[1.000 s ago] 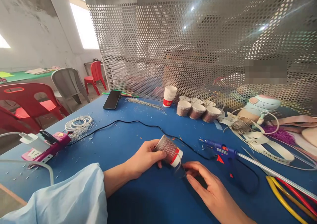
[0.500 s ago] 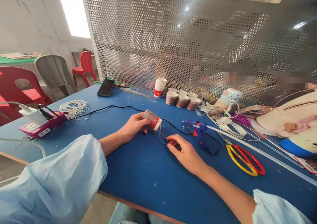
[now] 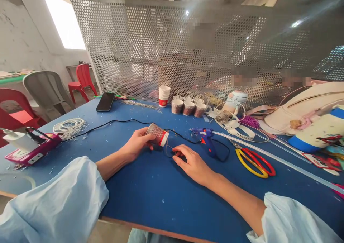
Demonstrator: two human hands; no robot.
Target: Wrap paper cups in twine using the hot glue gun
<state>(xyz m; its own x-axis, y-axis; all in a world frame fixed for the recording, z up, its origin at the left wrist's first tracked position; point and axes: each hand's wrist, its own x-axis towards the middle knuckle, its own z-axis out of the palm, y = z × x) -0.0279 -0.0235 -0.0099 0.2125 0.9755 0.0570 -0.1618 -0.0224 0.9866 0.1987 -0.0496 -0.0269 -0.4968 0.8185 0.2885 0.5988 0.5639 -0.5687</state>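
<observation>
My left hand (image 3: 138, 142) is closed around a paper cup (image 3: 156, 133) tilted on its side above the blue table. Grey-brown cord is wound round most of the cup; a red and white band shows bare near the end facing right. From that end a loose length of cord (image 3: 167, 150) droops toward my right hand (image 3: 189, 162), whose thumb and fingers pinch it. Just right of the hands lies a blue hot glue gun (image 3: 205, 137) with a long clear glue stick (image 3: 255, 151) in its back. Scissors (image 3: 255, 162) with red and yellow handles rest beside it.
At the back stand a stack of paper cups (image 3: 164, 96) and several cord-wrapped cups (image 3: 189, 107). A phone (image 3: 105, 102), a coil of white cord (image 3: 69, 125) and a pink power strip (image 3: 33, 151) lie left. Ribbon (image 3: 243, 132), a bottle (image 3: 235, 101) and a bag (image 3: 301, 110) are right.
The view has swung slightly to the right, so things sit further left in the picture. Both hands keep the same hold on the cup and cord, with little visible change between them.
</observation>
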